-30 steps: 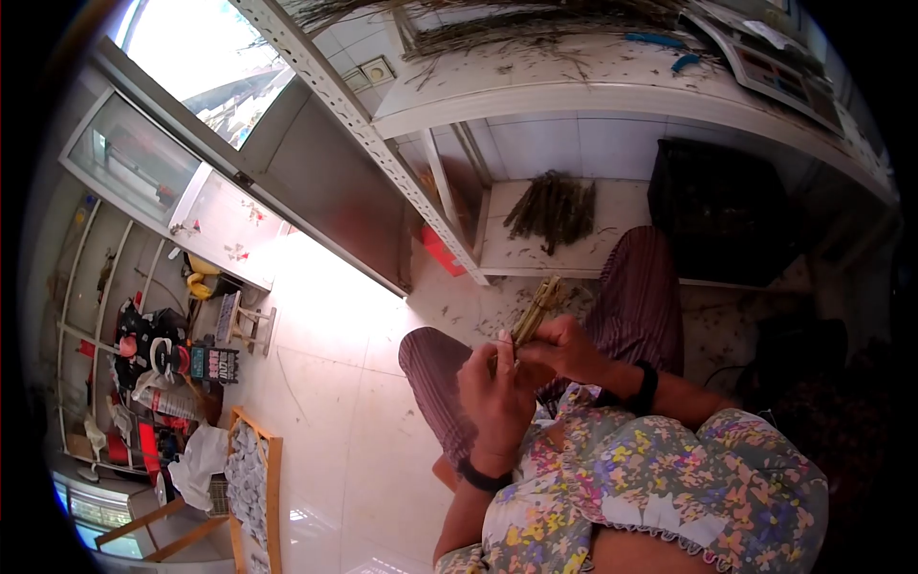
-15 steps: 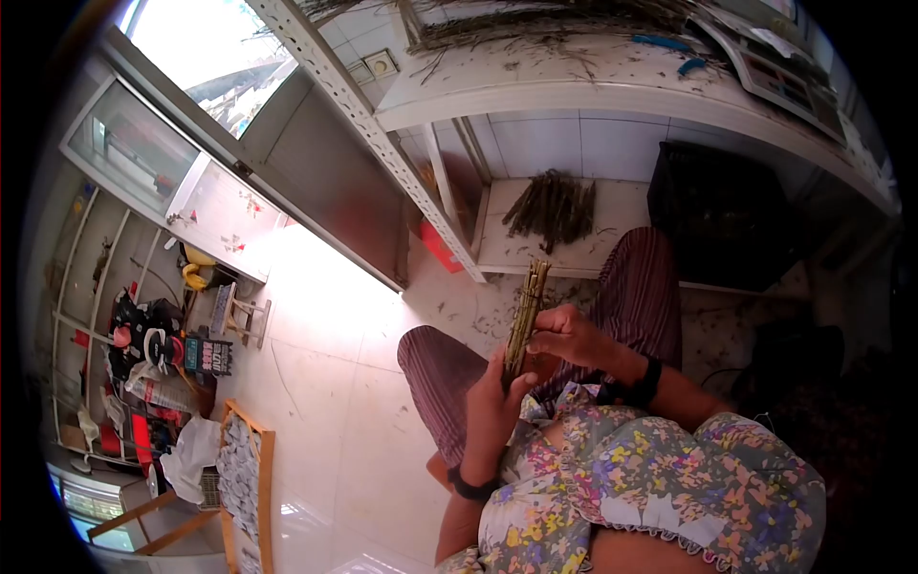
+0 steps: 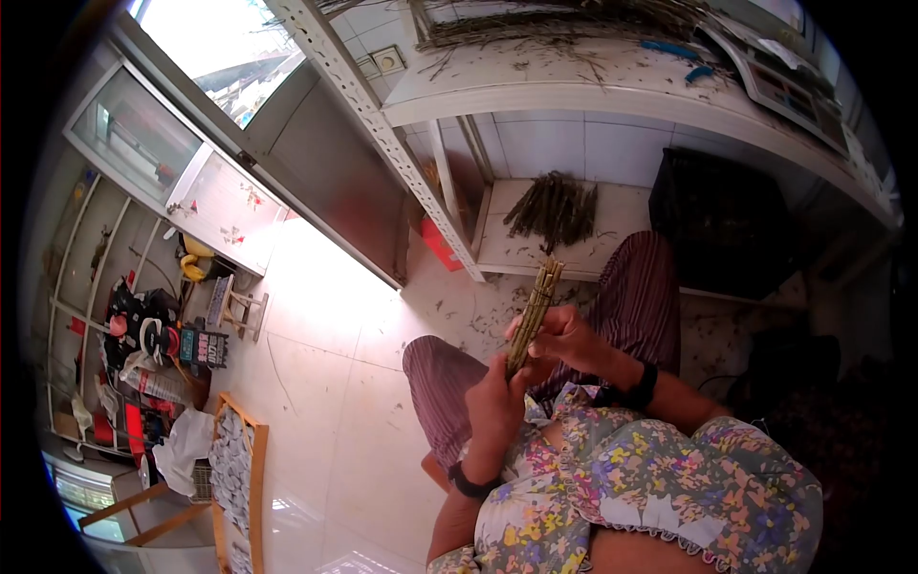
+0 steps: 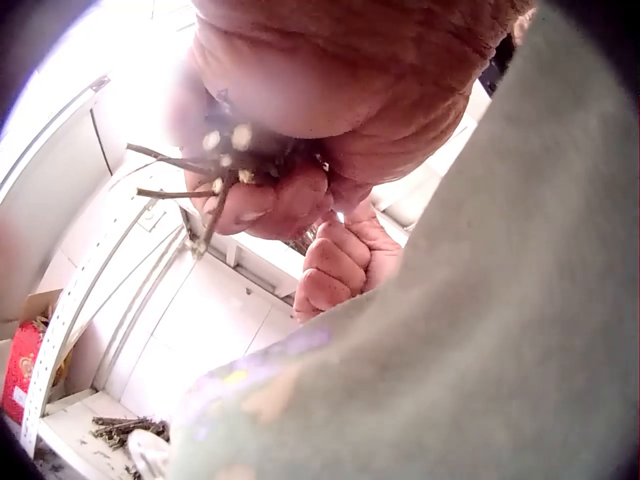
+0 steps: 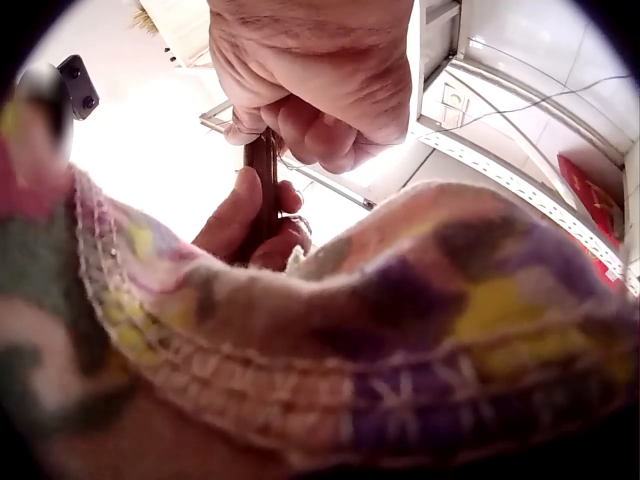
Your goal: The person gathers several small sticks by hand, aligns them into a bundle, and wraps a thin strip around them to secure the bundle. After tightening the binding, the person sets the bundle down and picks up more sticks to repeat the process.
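Note:
A small bundle of cut twigs (image 3: 535,311) points up and away from the lap, its top slanting to the right. My left hand (image 3: 494,402) grips the lower end, and pale cut ends (image 4: 240,138) with a few thin side twigs stick out of that fist in the left wrist view. Higher up, my right hand (image 3: 574,344) holds the bundle with its fingers curled round it. The right wrist view has the bundle as a dark stem (image 5: 262,185) between the right hand above and the left fingers (image 5: 235,215) below.
A pile of short twig bundles (image 3: 553,209) lies on the low shelf beside a black crate (image 3: 722,220). The upper shelf (image 3: 535,81) bears long twigs, blue-handled tools (image 3: 700,73) and a scale (image 3: 784,86). Twig scraps litter the floor. A small stool (image 3: 244,311) stands at left.
My left hand slid down from the bundle's middle to its lower end, and the hands moved apart. The bundle rose more upright, then leaned slightly right. The head view shifted a little.

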